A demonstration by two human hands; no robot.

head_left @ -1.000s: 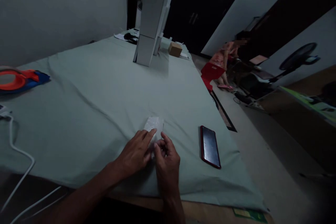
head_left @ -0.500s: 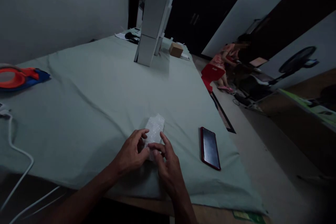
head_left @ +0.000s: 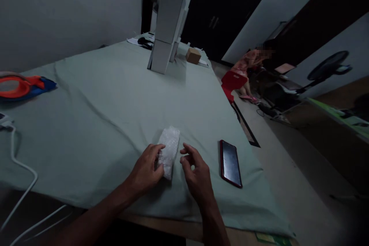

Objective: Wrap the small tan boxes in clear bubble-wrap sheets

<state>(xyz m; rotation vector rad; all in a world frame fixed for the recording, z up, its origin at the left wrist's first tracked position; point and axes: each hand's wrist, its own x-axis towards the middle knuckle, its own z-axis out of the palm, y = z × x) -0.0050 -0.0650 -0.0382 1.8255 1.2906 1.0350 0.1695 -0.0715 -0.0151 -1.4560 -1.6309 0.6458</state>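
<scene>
A narrow package in clear bubble wrap (head_left: 170, 144) lies near the front of the cloth-covered table, its far end tilted slightly right. My left hand (head_left: 148, 167) grips its left side, the thumb at the near end and the index finger further up; the other fingers are partly hidden. Just right of the package, my right hand (head_left: 197, 171) is raised with nothing in it. Its fingers are bent, with a gap between thumb and fingertips. What the wrap encloses cannot be made out.
Right of my hands lies a phone (head_left: 230, 163) in a red case. White boxes (head_left: 165, 30) stand stacked at the back, near a small brown box (head_left: 193, 55). An orange and blue object (head_left: 29, 86) and a white cable (head_left: 24, 165) are left. A person (head_left: 243, 65) sits beyond.
My right hand has let go of the package and moved right, away from it. My left hand stays on the package, which has shifted only slightly.
</scene>
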